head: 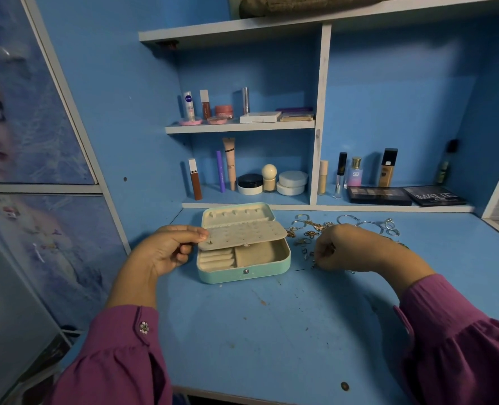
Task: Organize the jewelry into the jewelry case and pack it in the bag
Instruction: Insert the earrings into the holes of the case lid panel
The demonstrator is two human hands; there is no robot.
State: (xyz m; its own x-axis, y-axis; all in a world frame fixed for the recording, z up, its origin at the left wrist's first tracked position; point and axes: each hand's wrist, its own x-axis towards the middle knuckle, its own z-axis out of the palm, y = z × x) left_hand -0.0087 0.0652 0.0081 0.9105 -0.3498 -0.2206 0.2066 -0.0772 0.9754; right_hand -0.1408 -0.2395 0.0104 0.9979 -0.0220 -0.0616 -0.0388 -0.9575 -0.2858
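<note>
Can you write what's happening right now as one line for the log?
left hand: holds earring flap of open jewelry case | right hand: picking at loose jewelry | bag: not visible

light: dim, even | shadows: soft | edges: wide-angle bending, dark corners | focus: slightly soft

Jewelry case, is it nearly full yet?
No. The case is open, its compartments look empty, and one small piece sits on the flap the left hand holds. The right hand picks at the jewelry on the desk. No bag shows.
</note>
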